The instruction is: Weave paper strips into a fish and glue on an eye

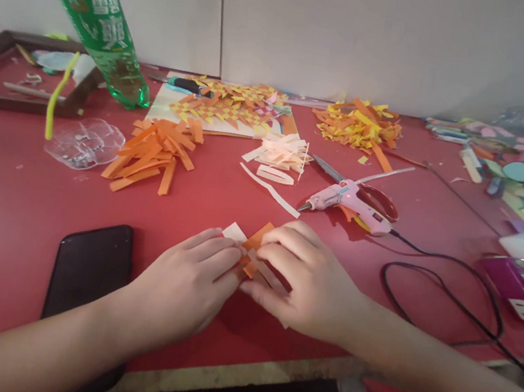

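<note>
Near the table's front edge, my left hand (200, 272) and my right hand (306, 279) meet over crossed paper strips. One is an orange paper strip (258, 238), the other a white paper strip (235, 231). Both hands have their fingers closed on these strips, and the fingers partly cover the crossing. Beyond my hands lies a pile of pale cream paper strips (281, 153), with a loose white strip (270, 191) in front of it. To the left is a heap of orange paper strips (153, 156).
A pink glue gun (350, 203) lies over red-handled scissors (380, 201), its black cord (451, 259) looping right. A phone (90, 268) is left of my hands. A green bottle (104, 25), a brown frame (22, 104), and yellow-orange strips (360, 124) stand farther back.
</note>
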